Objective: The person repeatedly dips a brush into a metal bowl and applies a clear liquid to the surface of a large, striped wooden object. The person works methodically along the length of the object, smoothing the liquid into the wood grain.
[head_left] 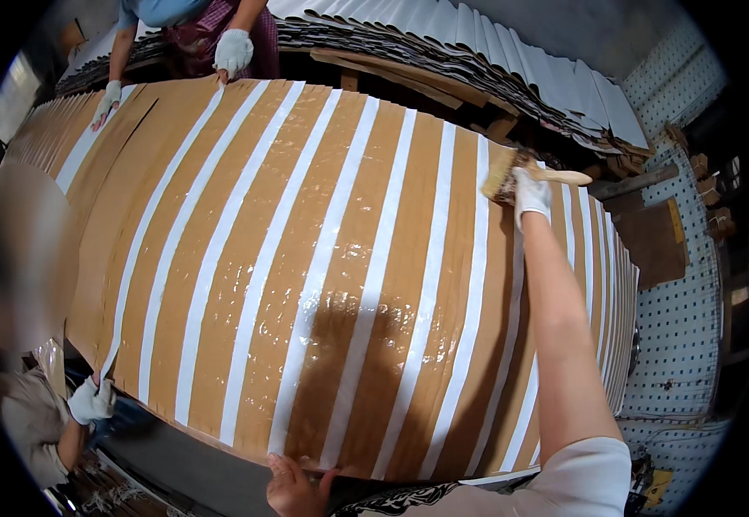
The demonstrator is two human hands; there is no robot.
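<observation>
Brown sheets (187, 297) with white strips between them lie overlapped like a fan, and a shiny wet film glistens on many of them. My right hand (531, 193), in a white glove, grips a broad brush (568, 177) with pale bristles and a wooden handle. The bristles touch the sheets near their far right edge. Bare, my left hand (299, 489) rests at the near edge of the sheets, its fingertips on the border and its thumb apart from them. The palm is turned out of sight.
Across the sheets, a person's gloved hands (234, 52) touch the far left edge. Another person's gloved hand (92, 401) holds a strip's end at the near left. Stacked white-topped sheets (555, 82) stand on a wooden support behind. A perforated pale surface (672, 345) lies at the right.
</observation>
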